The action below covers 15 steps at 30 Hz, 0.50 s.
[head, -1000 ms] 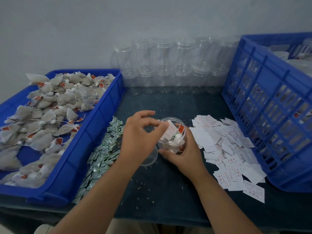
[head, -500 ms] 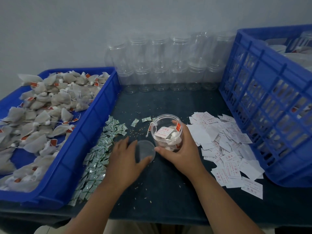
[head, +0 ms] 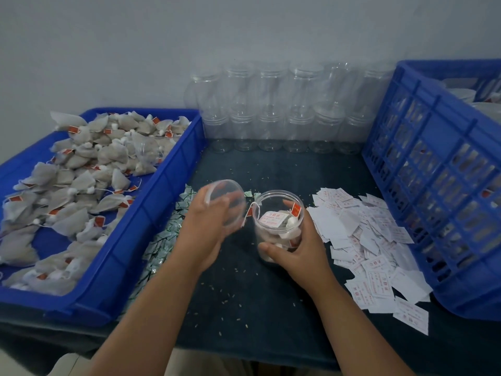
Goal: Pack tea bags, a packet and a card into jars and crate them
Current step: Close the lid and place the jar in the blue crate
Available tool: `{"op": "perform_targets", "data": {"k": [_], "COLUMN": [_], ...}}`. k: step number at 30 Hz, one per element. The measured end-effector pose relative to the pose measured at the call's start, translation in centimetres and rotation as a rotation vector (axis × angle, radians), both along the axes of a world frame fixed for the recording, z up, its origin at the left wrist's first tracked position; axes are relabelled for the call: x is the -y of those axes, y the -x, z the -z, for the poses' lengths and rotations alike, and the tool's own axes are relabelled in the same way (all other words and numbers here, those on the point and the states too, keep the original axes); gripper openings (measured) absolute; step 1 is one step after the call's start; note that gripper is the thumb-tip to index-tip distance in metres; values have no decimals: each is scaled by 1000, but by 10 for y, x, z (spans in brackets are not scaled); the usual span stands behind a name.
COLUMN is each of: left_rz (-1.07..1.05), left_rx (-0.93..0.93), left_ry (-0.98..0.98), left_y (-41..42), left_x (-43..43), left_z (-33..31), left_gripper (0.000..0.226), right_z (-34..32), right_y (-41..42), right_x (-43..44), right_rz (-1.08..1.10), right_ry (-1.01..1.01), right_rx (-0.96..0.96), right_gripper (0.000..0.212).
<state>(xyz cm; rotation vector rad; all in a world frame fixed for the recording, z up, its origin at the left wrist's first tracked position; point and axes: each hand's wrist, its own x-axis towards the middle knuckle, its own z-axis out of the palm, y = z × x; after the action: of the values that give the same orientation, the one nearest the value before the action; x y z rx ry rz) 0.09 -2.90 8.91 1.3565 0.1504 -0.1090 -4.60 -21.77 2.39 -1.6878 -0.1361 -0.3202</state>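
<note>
The left hand (head: 206, 229) grips a round clear plastic lid (head: 226, 202), fingers curled round its rim. The lid is off the dark surface (head: 257, 308), tilted, and just left of a clear round plastic jar (head: 276, 210). The right hand (head: 298, 253) wraps round that jar from the right, thumb across its front. The jar stands open at mid-surface and holds grey tea bags with a white printed card (head: 273, 219) on top; one red tag hangs over the rim.

At the left, a shallow blue plastic tray (head: 151, 202) holds loose grey pyramid tea bags (head: 81, 185). Small green and white packets (head: 162, 240) lie strewn beside it. A heap of white printed cards (head: 366, 240) lies right of the jar, next to a tall blue lattice crate (head: 433, 185). Stacked empty clear jars (head: 271, 109) line the wall.
</note>
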Motion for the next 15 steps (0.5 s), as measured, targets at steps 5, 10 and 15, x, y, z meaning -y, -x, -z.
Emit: {"op": "perform_targets", "data": {"k": [5, 10, 15], "left_rz": [99, 15, 150], "left_rx": [-53, 96, 282], "left_ry": [167, 278, 21], "left_y": [12, 13, 15], "left_x": [17, 19, 23], "left_z": [-12, -27, -38], "left_gripper": [26, 34, 50], "right_z": [3, 7, 8], "right_y": [-2, -7, -6], "right_x": [-2, -3, -3], "right_rz": [13, 33, 55], "right_ry": [12, 101, 184], "right_rx": [27, 8, -19], "right_gripper": [81, 88, 94]}}
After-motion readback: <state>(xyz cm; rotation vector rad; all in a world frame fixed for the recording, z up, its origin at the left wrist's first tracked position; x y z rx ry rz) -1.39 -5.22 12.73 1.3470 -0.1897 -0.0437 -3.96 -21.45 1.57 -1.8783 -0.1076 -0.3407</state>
